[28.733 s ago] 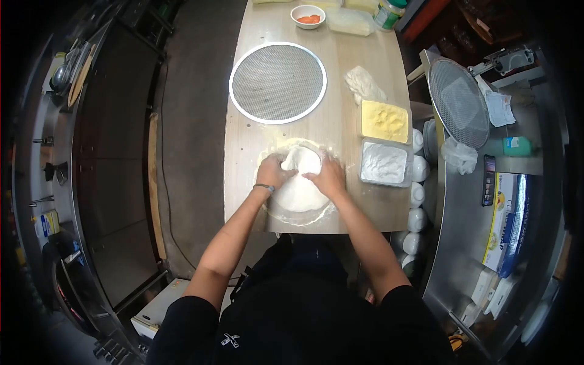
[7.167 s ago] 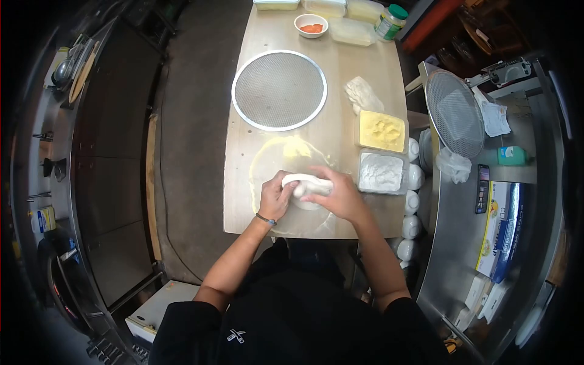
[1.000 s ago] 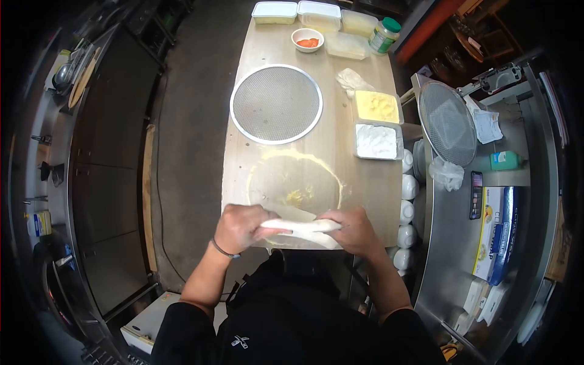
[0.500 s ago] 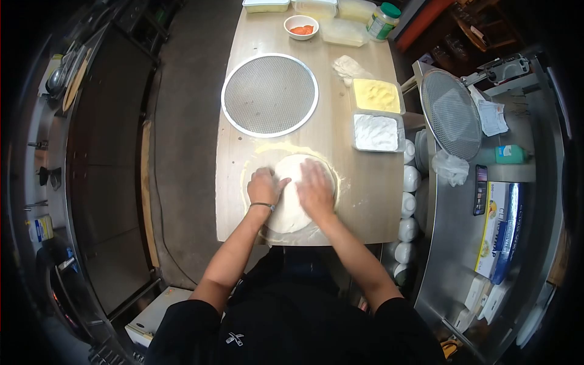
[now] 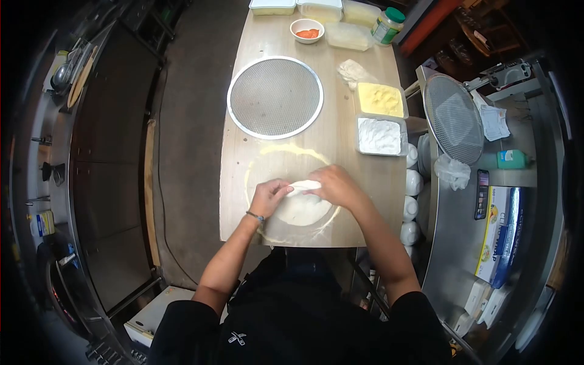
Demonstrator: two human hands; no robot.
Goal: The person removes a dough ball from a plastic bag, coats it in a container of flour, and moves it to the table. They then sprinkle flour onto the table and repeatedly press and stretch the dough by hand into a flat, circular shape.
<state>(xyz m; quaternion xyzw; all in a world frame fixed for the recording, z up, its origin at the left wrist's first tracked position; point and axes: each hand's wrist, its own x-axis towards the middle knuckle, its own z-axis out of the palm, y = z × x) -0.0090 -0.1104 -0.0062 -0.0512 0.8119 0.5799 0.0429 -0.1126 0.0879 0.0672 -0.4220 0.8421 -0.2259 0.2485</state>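
Observation:
A pale dough disc lies near the front edge of the wooden table, inside a ring of yellow flour. Its far edge is lifted between my two hands. My left hand pinches the left end of that edge between thumb and fingers. At the right end, my right hand grips the edge, with its fingers curled and partly hidden. Beyond the dough lies a round mesh screen with a metal rim.
Tubs of yellow flour and white flour stand at the table's right edge, near a crumpled pale piece. A bowl of red sauce, lidded containers and a green-capped jar stand at the back. A steel counter is on the right.
Both hands were flat over the dough and now grip its far edge, which has been lifted and drawn toward me. The view has shifted slightly.

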